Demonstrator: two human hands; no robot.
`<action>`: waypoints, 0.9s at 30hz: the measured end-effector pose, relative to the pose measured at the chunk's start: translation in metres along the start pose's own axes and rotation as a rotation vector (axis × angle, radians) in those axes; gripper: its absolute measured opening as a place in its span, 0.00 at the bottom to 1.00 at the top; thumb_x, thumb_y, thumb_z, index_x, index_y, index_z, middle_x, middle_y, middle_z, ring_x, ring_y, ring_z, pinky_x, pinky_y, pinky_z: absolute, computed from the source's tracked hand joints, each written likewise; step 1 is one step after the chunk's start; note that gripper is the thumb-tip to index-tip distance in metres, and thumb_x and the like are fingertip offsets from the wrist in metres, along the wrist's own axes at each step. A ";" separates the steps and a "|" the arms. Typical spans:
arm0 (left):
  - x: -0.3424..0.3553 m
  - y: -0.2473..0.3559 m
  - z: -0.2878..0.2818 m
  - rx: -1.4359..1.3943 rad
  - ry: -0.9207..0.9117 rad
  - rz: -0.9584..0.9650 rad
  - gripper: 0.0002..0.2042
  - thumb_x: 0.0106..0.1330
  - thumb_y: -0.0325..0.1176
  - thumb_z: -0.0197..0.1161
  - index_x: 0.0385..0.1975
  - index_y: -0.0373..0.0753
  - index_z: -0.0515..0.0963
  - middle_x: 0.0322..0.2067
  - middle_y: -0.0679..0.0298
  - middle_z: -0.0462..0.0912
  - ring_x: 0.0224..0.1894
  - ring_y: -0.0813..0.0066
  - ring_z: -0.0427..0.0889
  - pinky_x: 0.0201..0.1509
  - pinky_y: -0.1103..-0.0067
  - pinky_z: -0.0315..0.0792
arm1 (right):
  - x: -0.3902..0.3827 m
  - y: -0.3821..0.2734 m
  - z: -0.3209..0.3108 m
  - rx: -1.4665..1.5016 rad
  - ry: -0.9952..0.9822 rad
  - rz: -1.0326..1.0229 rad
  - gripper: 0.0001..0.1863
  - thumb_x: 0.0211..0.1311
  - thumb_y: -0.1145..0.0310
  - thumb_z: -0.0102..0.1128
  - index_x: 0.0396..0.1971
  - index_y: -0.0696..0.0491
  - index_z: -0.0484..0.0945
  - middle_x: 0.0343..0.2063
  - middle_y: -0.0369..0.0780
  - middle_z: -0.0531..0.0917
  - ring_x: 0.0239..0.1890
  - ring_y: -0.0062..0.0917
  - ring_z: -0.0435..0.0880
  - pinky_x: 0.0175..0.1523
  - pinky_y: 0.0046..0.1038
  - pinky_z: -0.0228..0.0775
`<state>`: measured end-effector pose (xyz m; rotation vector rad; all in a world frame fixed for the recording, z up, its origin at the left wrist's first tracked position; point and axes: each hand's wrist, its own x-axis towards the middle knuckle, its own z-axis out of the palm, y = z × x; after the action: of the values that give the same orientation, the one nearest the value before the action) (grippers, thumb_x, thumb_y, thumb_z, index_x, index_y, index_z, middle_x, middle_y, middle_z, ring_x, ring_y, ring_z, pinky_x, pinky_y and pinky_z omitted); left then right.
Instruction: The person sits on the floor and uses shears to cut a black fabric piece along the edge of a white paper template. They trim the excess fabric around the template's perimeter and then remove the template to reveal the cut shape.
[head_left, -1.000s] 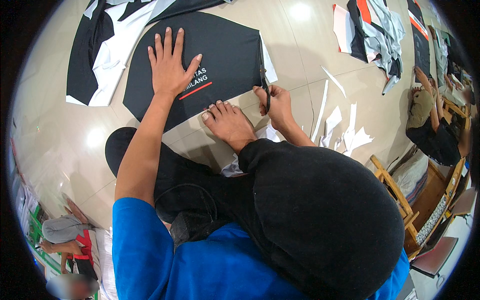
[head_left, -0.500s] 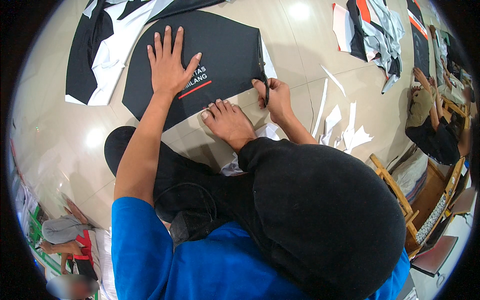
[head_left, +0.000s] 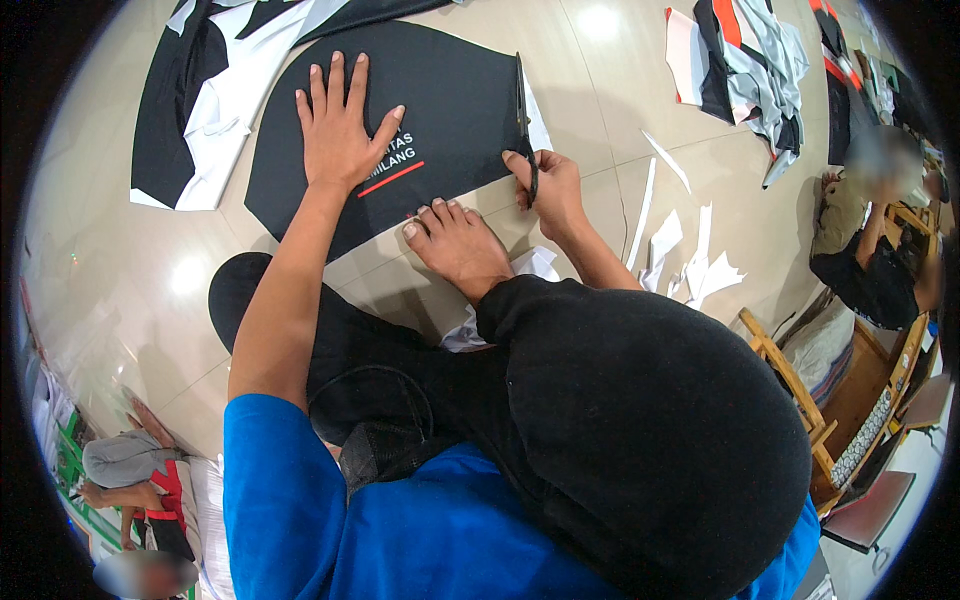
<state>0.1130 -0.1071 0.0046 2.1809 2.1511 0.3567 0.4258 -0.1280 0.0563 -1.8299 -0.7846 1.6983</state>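
Note:
A black fabric panel (head_left: pixel 440 90) with white lettering and a red line lies on the tiled floor, with a white strip (head_left: pixel 538 118) along its right edge. My left hand (head_left: pixel 338 135) rests flat on the panel, fingers spread. At the right edge my right hand (head_left: pixel 552 190) grips a pair of dark scissors (head_left: pixel 523 115), its blades pointing away from me along the edge between black and white. How far apart the blades are is hard to tell. My bare foot (head_left: pixel 455 240) touches the panel's near edge.
Thin white offcuts (head_left: pixel 700 262) lie on the floor right of my hand. Black and white cloth (head_left: pixel 215 110) is at the far left, another cloth pile (head_left: pixel 750 70) at the far right. Other people sit at both sides; wooden furniture (head_left: pixel 790 400) stands at the right.
My right hand and the scissors have shifted very slightly toward the far left along the edge. My left hand stays put. At the right, another person has leaned forward.

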 end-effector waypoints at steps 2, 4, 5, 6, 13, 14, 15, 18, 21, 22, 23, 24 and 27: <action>0.001 0.001 -0.001 -0.005 0.003 0.001 0.44 0.76 0.66 0.57 0.87 0.54 0.55 0.86 0.53 0.52 0.88 0.43 0.47 0.88 0.44 0.39 | 0.003 0.010 -0.002 0.008 0.000 -0.024 0.22 0.65 0.57 0.80 0.27 0.54 0.75 0.16 0.35 0.77 0.14 0.18 0.74 0.19 0.27 0.64; 0.001 0.002 -0.002 -0.013 0.012 0.005 0.44 0.76 0.65 0.58 0.87 0.53 0.56 0.86 0.53 0.53 0.88 0.42 0.47 0.88 0.43 0.40 | 0.005 0.020 -0.006 -0.010 0.015 -0.030 0.22 0.65 0.58 0.80 0.26 0.55 0.76 0.16 0.35 0.78 0.14 0.19 0.75 0.19 0.27 0.65; 0.000 0.001 -0.004 -0.021 0.003 0.001 0.43 0.77 0.64 0.58 0.87 0.51 0.56 0.86 0.52 0.53 0.87 0.42 0.47 0.88 0.44 0.40 | 0.004 0.024 -0.008 -0.031 0.027 -0.025 0.21 0.66 0.59 0.80 0.26 0.56 0.77 0.17 0.36 0.78 0.15 0.19 0.75 0.19 0.28 0.65; 0.001 0.001 -0.007 -0.033 -0.002 0.001 0.43 0.78 0.63 0.58 0.86 0.49 0.56 0.86 0.52 0.53 0.87 0.42 0.48 0.88 0.44 0.41 | 0.001 0.026 -0.012 -0.052 0.043 -0.023 0.21 0.66 0.59 0.80 0.26 0.57 0.77 0.17 0.36 0.79 0.15 0.19 0.76 0.19 0.28 0.65; -0.003 -0.026 -0.032 -0.237 0.178 -0.220 0.38 0.76 0.51 0.67 0.79 0.34 0.67 0.70 0.41 0.75 0.73 0.38 0.73 0.78 0.50 0.65 | -0.057 0.091 -0.013 -0.645 -0.013 -0.304 0.15 0.72 0.59 0.69 0.42 0.56 0.79 0.37 0.41 0.81 0.38 0.31 0.79 0.40 0.35 0.72; 0.000 -0.028 -0.041 -0.173 0.154 -0.272 0.38 0.75 0.52 0.69 0.77 0.33 0.69 0.66 0.41 0.77 0.68 0.39 0.77 0.74 0.51 0.69 | -0.064 0.081 0.031 -0.878 -0.128 -0.551 0.14 0.73 0.59 0.66 0.46 0.55 0.79 0.43 0.42 0.81 0.45 0.34 0.79 0.47 0.37 0.73; 0.000 -0.032 -0.045 -0.054 0.192 -0.279 0.38 0.72 0.53 0.71 0.74 0.33 0.72 0.60 0.43 0.79 0.64 0.42 0.79 0.70 0.53 0.73 | -0.068 0.074 0.059 -1.081 -0.222 -0.768 0.14 0.75 0.60 0.62 0.50 0.53 0.78 0.50 0.43 0.81 0.52 0.38 0.79 0.53 0.40 0.74; -0.015 -0.025 -0.054 0.042 0.068 -0.366 0.36 0.70 0.54 0.73 0.69 0.33 0.75 0.58 0.44 0.80 0.64 0.42 0.79 0.67 0.55 0.75 | -0.068 0.071 0.079 -1.451 -0.303 -0.993 0.18 0.80 0.61 0.51 0.63 0.50 0.77 0.69 0.47 0.81 0.73 0.48 0.79 0.71 0.48 0.76; -0.027 -0.010 -0.056 -0.033 -0.024 -0.360 0.27 0.72 0.50 0.72 0.58 0.34 0.77 0.54 0.47 0.81 0.59 0.43 0.80 0.61 0.53 0.77 | -0.066 0.071 0.078 -1.450 -0.306 -1.090 0.18 0.81 0.61 0.51 0.62 0.50 0.77 0.65 0.48 0.83 0.69 0.46 0.82 0.67 0.46 0.78; -0.033 -0.011 -0.053 -0.092 -0.073 -0.343 0.23 0.72 0.48 0.72 0.55 0.35 0.77 0.52 0.48 0.82 0.57 0.43 0.81 0.59 0.53 0.77 | -0.066 0.074 0.082 -1.435 -0.314 -1.095 0.18 0.81 0.60 0.51 0.62 0.50 0.77 0.65 0.48 0.83 0.69 0.46 0.82 0.67 0.45 0.79; -0.033 -0.003 -0.046 -0.132 -0.142 -0.261 0.20 0.73 0.45 0.71 0.53 0.35 0.77 0.49 0.47 0.83 0.55 0.42 0.83 0.58 0.52 0.77 | -0.062 0.079 0.080 -1.426 -0.278 -1.117 0.18 0.81 0.60 0.51 0.62 0.50 0.76 0.65 0.48 0.83 0.68 0.46 0.83 0.66 0.45 0.79; -0.036 0.004 -0.042 -0.168 -0.210 -0.184 0.17 0.73 0.42 0.70 0.51 0.36 0.77 0.47 0.47 0.84 0.53 0.41 0.84 0.57 0.51 0.78 | -0.063 0.079 0.076 -1.419 -0.256 -1.129 0.18 0.81 0.61 0.51 0.63 0.50 0.76 0.65 0.47 0.83 0.68 0.45 0.83 0.66 0.44 0.79; -0.045 0.021 -0.039 -0.331 -0.448 -0.092 0.13 0.73 0.37 0.67 0.47 0.34 0.78 0.44 0.42 0.85 0.52 0.37 0.85 0.57 0.51 0.78 | -0.066 0.083 0.075 -1.395 -0.235 -1.186 0.17 0.79 0.62 0.53 0.61 0.51 0.75 0.63 0.47 0.81 0.66 0.44 0.81 0.64 0.44 0.78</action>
<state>0.1256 -0.1568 0.0411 1.7709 1.7934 0.1782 0.3538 -0.2338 0.0371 -1.0767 -2.8316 0.4263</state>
